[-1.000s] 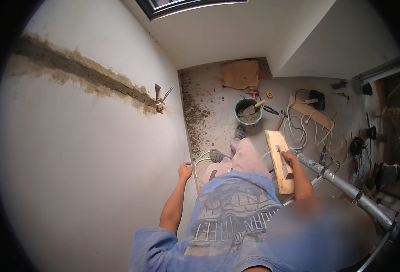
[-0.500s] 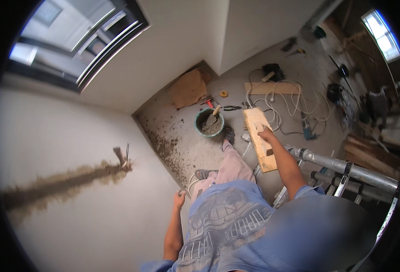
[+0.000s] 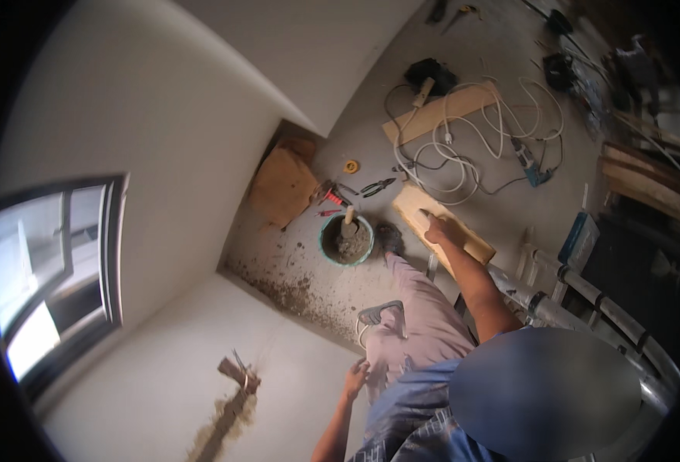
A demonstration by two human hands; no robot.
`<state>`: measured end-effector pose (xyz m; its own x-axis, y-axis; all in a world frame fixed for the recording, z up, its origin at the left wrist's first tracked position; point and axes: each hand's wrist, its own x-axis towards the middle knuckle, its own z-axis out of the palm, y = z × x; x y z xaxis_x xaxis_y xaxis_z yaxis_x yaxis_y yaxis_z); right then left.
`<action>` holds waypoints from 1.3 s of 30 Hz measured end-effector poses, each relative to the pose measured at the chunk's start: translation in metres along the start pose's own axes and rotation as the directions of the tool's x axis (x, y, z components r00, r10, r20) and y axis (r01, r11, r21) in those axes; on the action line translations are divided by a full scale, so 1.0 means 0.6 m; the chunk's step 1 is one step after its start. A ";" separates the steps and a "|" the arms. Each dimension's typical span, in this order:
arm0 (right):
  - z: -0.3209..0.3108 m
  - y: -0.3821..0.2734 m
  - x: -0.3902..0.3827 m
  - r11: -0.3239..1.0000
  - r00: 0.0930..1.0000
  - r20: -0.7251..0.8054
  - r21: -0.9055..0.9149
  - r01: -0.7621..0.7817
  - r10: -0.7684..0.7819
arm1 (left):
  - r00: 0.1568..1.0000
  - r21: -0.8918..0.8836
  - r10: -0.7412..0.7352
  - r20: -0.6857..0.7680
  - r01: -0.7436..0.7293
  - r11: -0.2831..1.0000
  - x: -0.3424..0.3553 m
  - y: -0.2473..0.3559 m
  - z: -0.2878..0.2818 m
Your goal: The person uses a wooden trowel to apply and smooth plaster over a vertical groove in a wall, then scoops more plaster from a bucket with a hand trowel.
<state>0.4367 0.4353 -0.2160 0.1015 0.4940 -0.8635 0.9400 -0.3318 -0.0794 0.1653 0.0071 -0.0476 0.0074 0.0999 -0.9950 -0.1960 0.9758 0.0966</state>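
Observation:
My right hand [image 3: 442,230] grips a wooden plastering float [image 3: 475,248], a long pale board, by the handle on its upper face. The float is held out in front of me on the right, above the floor. My left hand [image 3: 356,377] hangs beside my left leg near the white wall, fingers loosely apart and holding nothing. Left of my forward foot stands a bucket [image 3: 324,252] with a teal rim and grey mortar [image 3: 351,248] inside. A trowel [image 3: 350,219] with a wooden handle leans in it.
Pliers [image 3: 378,187], a yellow tape roll [image 3: 351,166] and a brown sheet [image 3: 282,189] lie beyond the bucket. White cable coils [image 3: 463,158], a plank [image 3: 444,112] and a blue power drill [image 3: 531,162] are farther off. Metal poles [image 3: 556,312] run along my right. Wires [image 3: 240,362] stick out of the left wall.
My view has swung, so the window and patched wall sit lower. The float, still in my right hand, has turned to a more slanted angle. My left hand's fingers look less curled.

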 end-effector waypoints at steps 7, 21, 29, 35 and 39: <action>0.092 0.036 0.337 0.981 0.935 -0.347 0.142 0.135 -0.078 | 0.999 0.335 0.027 -0.019 -0.019 0.942 0.111 0.035 0.039; 0.131 -0.003 0.661 0.994 0.906 -0.412 -0.082 0.074 -0.101 | 0.951 0.756 -0.183 -0.251 0.311 0.576 0.200 0.053 0.086; 0.257 -0.253 0.426 0.623 0.599 -0.205 -0.079 0.778 -0.774 | 0.957 0.671 -0.153 -0.248 0.284 0.685 0.227 0.077 0.068; 0.356 -0.364 0.381 0.695 0.827 0.327 -0.449 0.561 -0.457 | 0.958 0.770 -0.036 -0.284 0.250 0.587 0.295 0.028 0.066; 0.497 -0.272 0.340 0.773 0.863 0.309 -0.393 0.498 -0.399 | 0.952 0.757 0.018 -0.306 0.232 0.610 0.311 -0.008 0.041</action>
<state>0.2066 0.3508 -0.5274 -0.3885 0.3107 -0.8675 0.9050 0.3055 -0.2959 0.1920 0.0258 -0.2332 -0.2964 0.0529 -0.9536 0.6247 0.7660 -0.1516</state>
